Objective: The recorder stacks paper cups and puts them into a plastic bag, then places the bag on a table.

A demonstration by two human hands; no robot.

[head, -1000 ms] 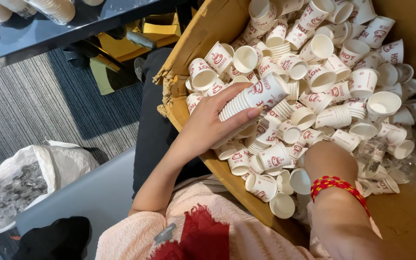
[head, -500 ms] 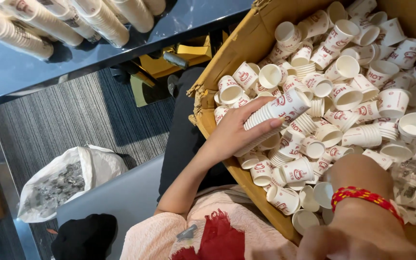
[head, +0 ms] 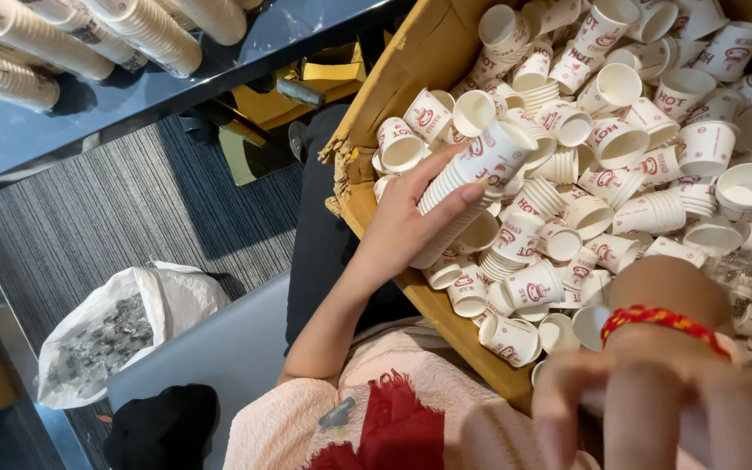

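Head view showed the left hand point(head: 406, 231) clamped on a nested stack of white paper cups point(head: 472, 187) inside the brown cardboard box point(head: 393, 78), while the right hand point(head: 654, 405), blurred just outside that box's near edge, had a grip I cannot tell.

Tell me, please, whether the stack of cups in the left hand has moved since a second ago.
No: the stack of cups stays just inside the cardboard box at its torn left edge.

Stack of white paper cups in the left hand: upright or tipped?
Tipped. The nested stack of white paper cups lies slanted in the left hand, its open mouth aimed up-right over the brown cardboard box of loose cups.
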